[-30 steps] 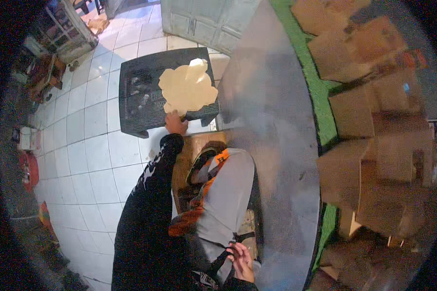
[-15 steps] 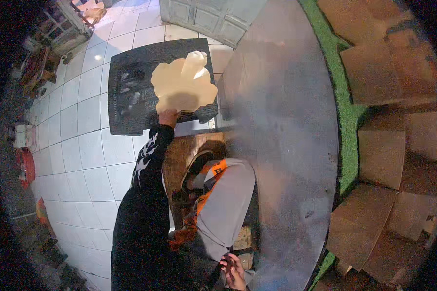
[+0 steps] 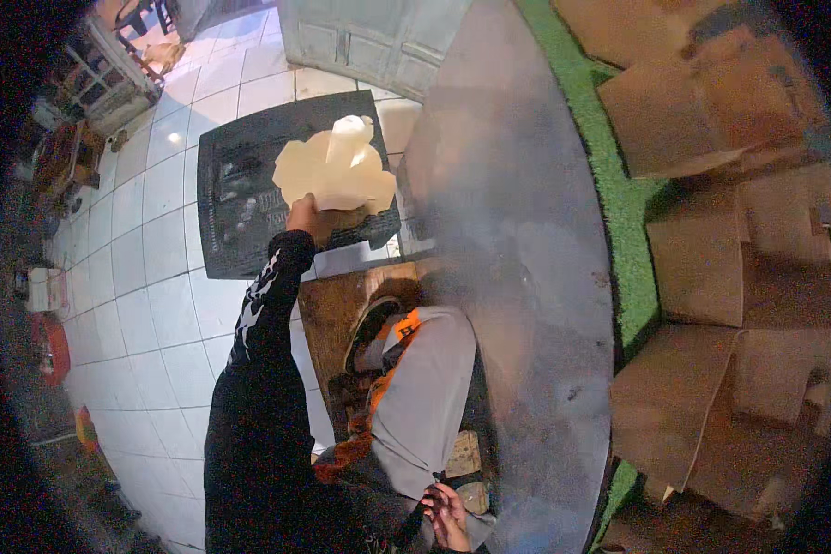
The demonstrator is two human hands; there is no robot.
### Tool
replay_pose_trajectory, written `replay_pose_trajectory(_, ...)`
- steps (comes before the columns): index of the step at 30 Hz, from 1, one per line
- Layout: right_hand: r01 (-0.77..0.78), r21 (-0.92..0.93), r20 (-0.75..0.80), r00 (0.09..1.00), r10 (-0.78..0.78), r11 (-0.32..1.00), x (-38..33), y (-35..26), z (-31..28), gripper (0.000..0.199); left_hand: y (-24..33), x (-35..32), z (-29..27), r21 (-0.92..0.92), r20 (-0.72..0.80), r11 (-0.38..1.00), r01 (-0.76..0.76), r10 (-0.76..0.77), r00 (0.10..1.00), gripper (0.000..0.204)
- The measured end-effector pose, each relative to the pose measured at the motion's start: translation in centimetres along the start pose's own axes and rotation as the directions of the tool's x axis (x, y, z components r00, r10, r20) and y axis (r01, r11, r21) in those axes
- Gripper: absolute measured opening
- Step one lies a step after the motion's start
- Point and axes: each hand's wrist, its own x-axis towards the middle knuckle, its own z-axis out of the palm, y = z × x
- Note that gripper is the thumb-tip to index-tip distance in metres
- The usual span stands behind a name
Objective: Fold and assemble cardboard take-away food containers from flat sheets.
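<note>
Head view, looking down: the left hand (image 3: 307,214) is stretched forward on a black-sleeved arm, its grip closed on the lower edge of a pale, flat cardboard cutout (image 3: 335,171) with lobed flaps. That cutout is held up over a black plastic crate (image 3: 231,198) standing on the white tiled floor (image 3: 157,305). The right hand (image 3: 446,512) sits low by the person's lap, fingers curled around a thin dark strap (image 3: 414,522). A large grey bench (image 3: 517,231) lies just to the right, and beyond it brown cardboard sheets (image 3: 702,277) lie on green turf (image 3: 619,203).
</note>
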Motion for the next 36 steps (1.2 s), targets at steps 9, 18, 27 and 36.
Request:
replay_pose_trajectory(9,0.107,0.052,0.054,0.992,-0.110,0.993,-0.1,1.6,-1.0,0.057,6.6,-1.2,-12.6,0.238,-0.261,0.971,-0.028,0.091,0.961,0.033)
replay_pose_trajectory(18,0.223,0.076,0.104,0.968,-0.230,0.972,-0.2,2.8,-1.8,0.053,12.4,-6.9,-24.2,-0.183,-0.231,0.946,-0.269,0.224,0.947,0.031)
replay_pose_trajectory(27,0.346,-0.161,0.019,0.938,-0.347,0.924,2.3,1.3,-1.3,0.053,26.6,-22.6,-28.7,-0.472,0.696,0.872,0.132,0.276,0.663,0.041)
replay_pose_trajectory(36,0.695,-0.358,0.185,0.708,-0.682,0.624,-1.9,-3.9,4.4,0.070,33.7,-31.4,-24.2,-0.575,0.790,0.709,0.409,0.612,0.049,0.066)
